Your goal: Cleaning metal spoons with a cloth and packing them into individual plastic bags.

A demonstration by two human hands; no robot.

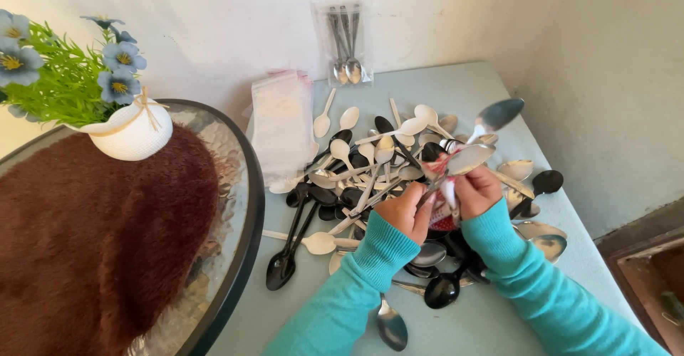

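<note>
Flowers, blue, in a white pot (pixel 132 132) sit far left of the spoon pile (pixel 370 178). Over the pile's right half, the left hand (pixel 404 212) and right hand (pixel 476 191) both pinch a small clear bag (pixel 445 213) holding metal spoons (pixel 484 132).

Teal knitted sleeves (pixel 541 285) met over a heap of black, white and shiny silver plastic and metal spoons (pixel 385 178) on a pale blue-grey table (pixel 470 320), beside a brown fuzzy cloth (pixel 92 242) and blue artificial flowers (pixel 117 57) in a white textured pot (pixel 135 132).
</note>
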